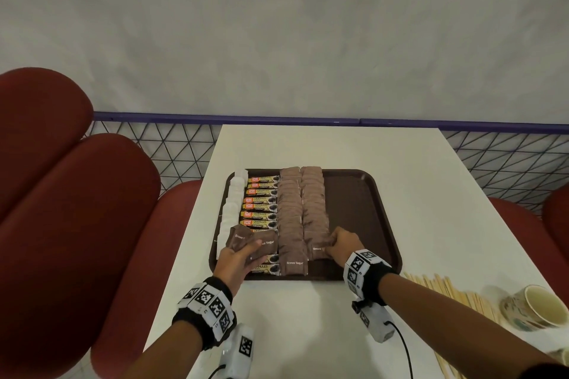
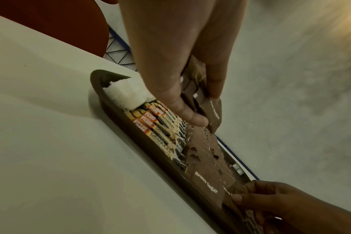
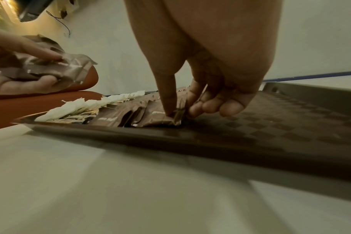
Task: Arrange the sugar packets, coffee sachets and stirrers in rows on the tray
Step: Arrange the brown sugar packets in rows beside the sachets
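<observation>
On the white table [image 1: 338,317] my left hand [image 1: 235,261] grips spare brown sugar packets [image 1: 243,240]; my right hand [image 1: 341,244] pinches one packet [image 1: 317,248] on the tray [image 1: 369,212].

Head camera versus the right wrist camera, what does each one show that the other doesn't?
Only the head view shows the wooden stirrers and paper cup on the table, off the tray. Only the right wrist view shows the right hand's fingers pinching a brown sugar packet at the row's near end. Both show the tray, the white packets and the left hand holding spare brown packets.
</observation>
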The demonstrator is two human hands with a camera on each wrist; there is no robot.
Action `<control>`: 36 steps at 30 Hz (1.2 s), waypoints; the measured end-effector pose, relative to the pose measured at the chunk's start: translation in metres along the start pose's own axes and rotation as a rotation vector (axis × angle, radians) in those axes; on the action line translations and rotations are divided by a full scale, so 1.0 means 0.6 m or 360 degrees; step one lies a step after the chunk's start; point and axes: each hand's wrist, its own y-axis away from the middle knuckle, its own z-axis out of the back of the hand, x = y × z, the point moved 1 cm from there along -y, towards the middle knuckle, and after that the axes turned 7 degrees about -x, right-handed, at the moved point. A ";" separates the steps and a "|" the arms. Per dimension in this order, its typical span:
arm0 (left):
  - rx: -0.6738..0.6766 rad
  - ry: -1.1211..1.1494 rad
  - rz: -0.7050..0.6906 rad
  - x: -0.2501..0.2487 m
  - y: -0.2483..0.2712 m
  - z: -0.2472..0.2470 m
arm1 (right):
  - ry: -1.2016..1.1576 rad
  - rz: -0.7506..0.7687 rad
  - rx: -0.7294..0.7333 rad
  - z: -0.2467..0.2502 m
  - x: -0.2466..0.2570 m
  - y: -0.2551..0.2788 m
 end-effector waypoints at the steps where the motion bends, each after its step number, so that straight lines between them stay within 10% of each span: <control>1: 0.0002 0.0002 0.0004 0.000 -0.001 -0.001 | -0.0016 0.0010 -0.0018 -0.001 -0.002 0.001; 9: 0.0044 -0.0027 -0.0001 0.006 0.000 -0.003 | -0.0149 0.0156 -0.0127 0.004 0.009 0.011; 20: 0.0120 -0.0049 -0.0010 0.003 0.009 -0.011 | -0.0951 0.0426 0.0428 -0.031 0.098 0.053; 36: 0.0069 0.0026 0.0157 -0.003 0.015 -0.011 | -0.1027 0.0319 0.0072 0.003 0.082 0.030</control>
